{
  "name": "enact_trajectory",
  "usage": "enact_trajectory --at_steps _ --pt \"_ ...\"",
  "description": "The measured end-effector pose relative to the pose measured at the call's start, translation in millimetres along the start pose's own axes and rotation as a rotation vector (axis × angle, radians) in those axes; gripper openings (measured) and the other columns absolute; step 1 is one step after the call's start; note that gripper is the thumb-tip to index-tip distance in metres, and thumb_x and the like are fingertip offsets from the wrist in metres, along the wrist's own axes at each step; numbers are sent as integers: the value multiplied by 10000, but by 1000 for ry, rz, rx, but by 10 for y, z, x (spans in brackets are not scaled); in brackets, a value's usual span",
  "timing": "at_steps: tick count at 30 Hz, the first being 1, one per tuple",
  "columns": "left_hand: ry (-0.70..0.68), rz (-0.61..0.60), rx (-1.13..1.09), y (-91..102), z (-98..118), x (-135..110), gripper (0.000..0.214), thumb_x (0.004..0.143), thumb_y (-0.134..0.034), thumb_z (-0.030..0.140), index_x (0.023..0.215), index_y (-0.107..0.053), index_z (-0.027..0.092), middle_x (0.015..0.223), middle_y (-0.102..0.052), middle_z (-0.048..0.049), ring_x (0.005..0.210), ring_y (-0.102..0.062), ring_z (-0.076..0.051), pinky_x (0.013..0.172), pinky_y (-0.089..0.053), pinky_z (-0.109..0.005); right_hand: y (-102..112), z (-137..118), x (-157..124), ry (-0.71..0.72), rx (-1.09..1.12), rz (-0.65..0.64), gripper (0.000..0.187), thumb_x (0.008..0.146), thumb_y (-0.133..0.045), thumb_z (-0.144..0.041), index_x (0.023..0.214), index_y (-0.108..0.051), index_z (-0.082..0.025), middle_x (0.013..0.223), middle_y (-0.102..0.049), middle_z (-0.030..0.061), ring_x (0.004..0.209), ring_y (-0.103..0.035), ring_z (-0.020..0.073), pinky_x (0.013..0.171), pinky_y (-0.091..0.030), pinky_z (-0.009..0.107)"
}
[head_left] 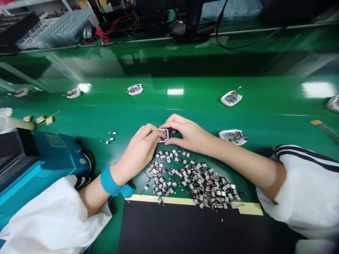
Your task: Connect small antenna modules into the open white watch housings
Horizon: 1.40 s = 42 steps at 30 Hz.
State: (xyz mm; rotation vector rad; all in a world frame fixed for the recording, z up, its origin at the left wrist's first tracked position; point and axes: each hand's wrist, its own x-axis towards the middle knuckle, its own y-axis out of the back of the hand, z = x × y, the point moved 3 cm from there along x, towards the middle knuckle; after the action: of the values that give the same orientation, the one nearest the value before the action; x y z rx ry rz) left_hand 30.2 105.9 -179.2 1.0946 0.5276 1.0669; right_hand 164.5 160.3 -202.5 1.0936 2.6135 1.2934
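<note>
Between my two hands is a small white device housing with electronics inside, above the green work surface. My left hand, with a blue wrist strap at its wrist, has its fingertips closed on the housing's left side. My right hand curves around the other side, fingers at the top edge and thumb at the lower edge. A dark piece shows by the right fingers; I cannot make out its kind. Just below the hands lies a loose pile of small silvery parts with short dark leads.
Similar open housings sit at the right, farther back and in the back middle. A blue machine stands at left, near yellow batteries. A black mat lies in front. A monitor stand is behind.
</note>
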Motion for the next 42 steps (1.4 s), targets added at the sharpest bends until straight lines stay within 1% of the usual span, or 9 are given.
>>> enact_trajectory --at_steps 6,13,15,19,21,26,29,33,42 --pt "3 4 -15 -9 0 -17 199 855 -348 156 934 -529 177 900 -494 -23 867 -466 -125 786 -403 -251 -16 8 3 9 -5 9 387 706 -628 -298 1026 -535 -101 943 -508 73 884 -511 161 789 -439 294" --pt "25 -60 -58 13 2 5 211 854 -324 152 898 -530 173 888 -495 -28 862 -481 -126 786 -415 -258 -4 -3 -9 15 -9 -28 372 719 -616 -296 1037 -529 -124 952 -502 67 887 -504 161 774 -439 290" --pt "21 -33 -63 24 5 -6 200 854 -335 159 896 -530 175 897 -507 -28 867 -495 -122 782 -422 -247 -1 -6 -11 13 -12 -28 375 720 -614 -299 1043 -528 -128 956 -502 66 892 -505 163 780 -437 293" --pt "-33 91 53 51 16 -45 163 845 -396 184 907 -548 185 902 -556 -9 842 -528 -109 755 -433 -217 -1 -7 -13 21 -18 -13 373 721 -615 -289 1043 -532 -121 947 -504 63 888 -507 162 784 -435 289" --pt "-67 121 149 58 22 -61 157 837 -419 195 878 -570 187 891 -579 -1 812 -542 -110 737 -441 -216 -2 -6 -13 16 -19 -10 383 716 -618 -293 1043 -535 -111 945 -503 64 884 -507 164 781 -435 286" --pt "-106 89 276 64 35 -74 200 832 -404 193 909 -589 203 918 -598 0 812 -559 -134 728 -457 -243 -1 -8 -15 7 -20 -3 357 717 -614 -299 1032 -540 -149 945 -499 46 890 -503 175 779 -433 308" --pt "-107 100 327 63 49 -75 224 840 -386 197 927 -592 211 917 -598 1 811 -559 -138 720 -455 -248 1 -8 -19 0 -27 -1 342 718 -613 -298 1018 -546 -149 938 -499 44 881 -500 176 765 -435 313" --pt "-70 111 341 54 47 -69 234 849 -373 225 915 -597 226 891 -596 9 800 -559 -127 675 -447 -223 1 -1 -24 -10 -42 -4 344 722 -609 -308 1019 -546 -146 940 -499 39 880 -498 168 758 -436 306" --pt "-127 113 346 54 38 -56 227 846 -390 217 919 -604 205 881 -591 -10 786 -544 -129 656 -437 -225 0 20 -39 52 -39 7 332 765 -555 -321 1033 -535 -126 943 -485 49 864 -491 163 743 -440 318"
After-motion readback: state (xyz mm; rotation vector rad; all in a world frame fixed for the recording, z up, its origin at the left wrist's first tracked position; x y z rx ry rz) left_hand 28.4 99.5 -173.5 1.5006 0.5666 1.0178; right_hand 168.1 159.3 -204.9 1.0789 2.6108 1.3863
